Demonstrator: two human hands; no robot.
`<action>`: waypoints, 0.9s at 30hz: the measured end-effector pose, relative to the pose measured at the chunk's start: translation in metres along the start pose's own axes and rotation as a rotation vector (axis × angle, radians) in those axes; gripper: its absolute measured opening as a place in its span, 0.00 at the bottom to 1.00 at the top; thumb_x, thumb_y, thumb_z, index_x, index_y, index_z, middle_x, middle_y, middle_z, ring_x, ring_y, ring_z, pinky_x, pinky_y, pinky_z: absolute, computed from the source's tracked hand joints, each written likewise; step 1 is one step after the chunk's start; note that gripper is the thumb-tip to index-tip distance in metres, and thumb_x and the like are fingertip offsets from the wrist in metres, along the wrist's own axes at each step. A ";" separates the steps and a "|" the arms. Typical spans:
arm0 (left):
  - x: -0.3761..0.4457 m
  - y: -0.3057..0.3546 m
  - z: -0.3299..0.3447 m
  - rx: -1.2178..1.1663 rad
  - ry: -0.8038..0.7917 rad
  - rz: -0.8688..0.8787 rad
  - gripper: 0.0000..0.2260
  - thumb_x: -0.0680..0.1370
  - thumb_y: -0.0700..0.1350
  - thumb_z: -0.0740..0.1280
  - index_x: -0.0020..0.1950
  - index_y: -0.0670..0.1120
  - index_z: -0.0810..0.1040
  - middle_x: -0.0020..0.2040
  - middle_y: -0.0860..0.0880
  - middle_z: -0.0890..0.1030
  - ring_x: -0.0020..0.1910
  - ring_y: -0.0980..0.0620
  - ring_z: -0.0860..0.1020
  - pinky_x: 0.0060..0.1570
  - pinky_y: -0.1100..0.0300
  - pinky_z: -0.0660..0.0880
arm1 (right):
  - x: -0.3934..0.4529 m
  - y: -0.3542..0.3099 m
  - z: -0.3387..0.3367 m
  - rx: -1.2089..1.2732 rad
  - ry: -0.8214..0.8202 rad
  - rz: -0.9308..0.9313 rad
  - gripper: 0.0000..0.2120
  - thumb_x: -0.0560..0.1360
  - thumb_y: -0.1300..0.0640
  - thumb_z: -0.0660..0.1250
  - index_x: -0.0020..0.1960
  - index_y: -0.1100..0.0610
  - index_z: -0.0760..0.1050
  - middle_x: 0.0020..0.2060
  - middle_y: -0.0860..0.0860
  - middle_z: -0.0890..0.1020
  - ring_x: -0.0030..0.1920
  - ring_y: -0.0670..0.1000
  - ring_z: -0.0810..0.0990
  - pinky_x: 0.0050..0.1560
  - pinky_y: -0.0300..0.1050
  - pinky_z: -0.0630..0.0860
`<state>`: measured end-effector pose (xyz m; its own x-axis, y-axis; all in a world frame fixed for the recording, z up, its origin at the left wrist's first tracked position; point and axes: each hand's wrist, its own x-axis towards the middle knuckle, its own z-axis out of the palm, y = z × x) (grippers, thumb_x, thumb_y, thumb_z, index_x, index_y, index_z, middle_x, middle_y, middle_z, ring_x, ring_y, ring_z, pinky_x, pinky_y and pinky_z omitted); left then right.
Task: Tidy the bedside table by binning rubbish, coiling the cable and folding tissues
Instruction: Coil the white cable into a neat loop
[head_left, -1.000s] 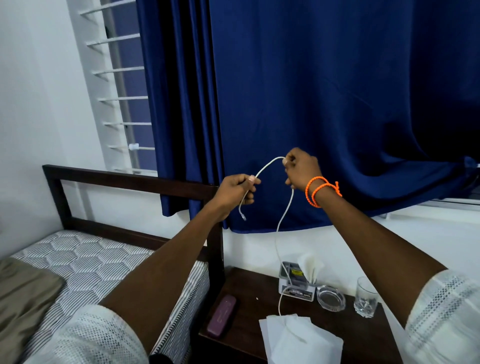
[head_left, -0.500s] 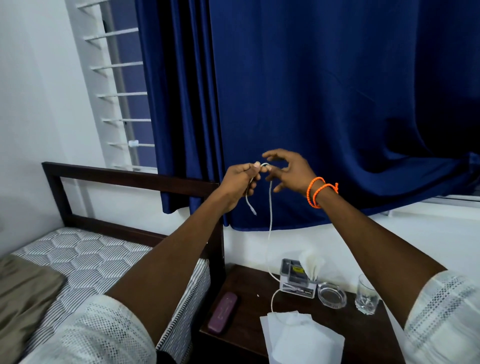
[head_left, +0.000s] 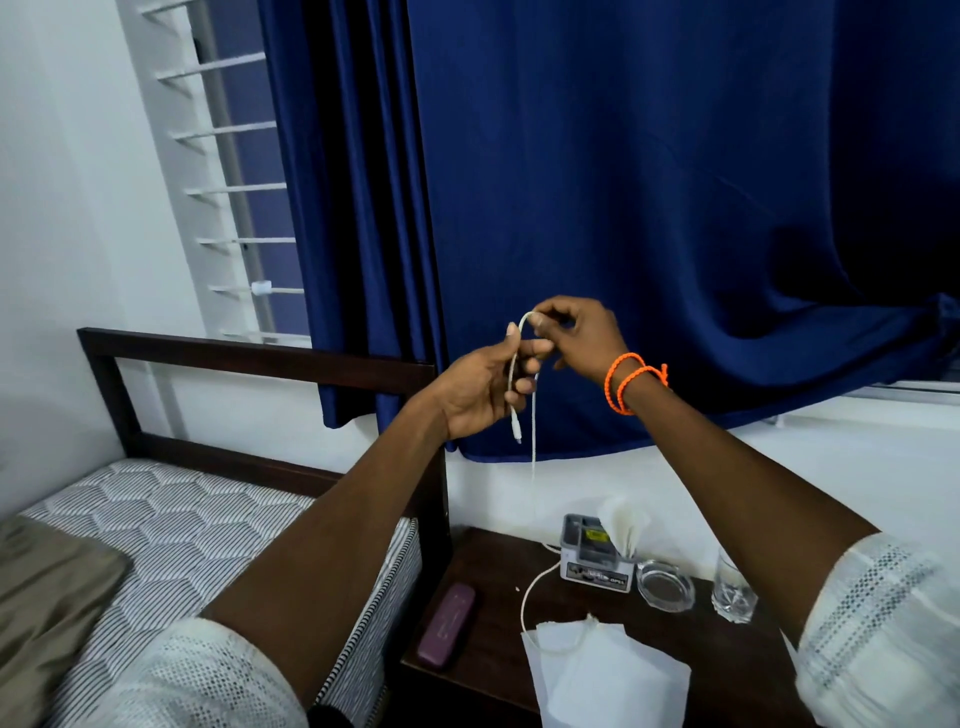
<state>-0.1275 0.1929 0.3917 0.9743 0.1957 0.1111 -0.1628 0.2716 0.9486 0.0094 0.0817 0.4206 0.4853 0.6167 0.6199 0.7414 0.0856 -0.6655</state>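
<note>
A thin white cable (head_left: 534, 426) hangs in front of the blue curtain. My left hand (head_left: 485, 387) grips it near the plug end, which dangles below my fingers. My right hand (head_left: 576, 332), with orange bands on the wrist, pinches the top of a small loop just above the left hand. The rest of the cable drops to the dark bedside table (head_left: 488, 587) and curls onto the white tissues (head_left: 608, 675) at its front edge.
On the table stand a grey organiser box (head_left: 597, 566) with a tissue sticking out, a glass ashtray (head_left: 666, 583), a drinking glass (head_left: 732, 590) and a purple case (head_left: 447, 629). The bed and dark headboard (head_left: 260, 358) lie to the left.
My hands came together from about a hand's width apart. The wide arc of cable between them has become a short tight loop held by both hands.
</note>
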 end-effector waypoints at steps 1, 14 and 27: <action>-0.001 0.000 0.002 -0.010 -0.046 -0.010 0.17 0.84 0.55 0.61 0.59 0.44 0.82 0.44 0.50 0.77 0.35 0.57 0.75 0.30 0.66 0.73 | 0.000 0.001 0.000 -0.002 0.002 0.001 0.07 0.79 0.55 0.68 0.52 0.57 0.82 0.43 0.55 0.85 0.41 0.55 0.86 0.33 0.53 0.84; 0.001 0.010 0.017 -0.102 -0.247 0.189 0.23 0.77 0.21 0.58 0.63 0.40 0.80 0.62 0.40 0.83 0.64 0.43 0.82 0.59 0.54 0.81 | 0.001 0.007 0.008 -0.147 -0.113 0.088 0.14 0.75 0.59 0.63 0.33 0.49 0.78 0.27 0.43 0.79 0.35 0.44 0.80 0.26 0.26 0.67; 0.016 0.031 -0.001 0.000 0.322 0.482 0.33 0.76 0.20 0.55 0.79 0.39 0.62 0.77 0.39 0.70 0.77 0.43 0.69 0.74 0.52 0.69 | -0.004 -0.002 0.025 0.199 -0.490 0.150 0.05 0.77 0.59 0.69 0.52 0.60 0.79 0.32 0.55 0.78 0.28 0.51 0.79 0.33 0.48 0.81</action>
<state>-0.1173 0.2056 0.4230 0.6941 0.5739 0.4345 -0.5762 0.0813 0.8132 -0.0056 0.0986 0.4089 0.2705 0.9217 0.2780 0.5556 0.0863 -0.8269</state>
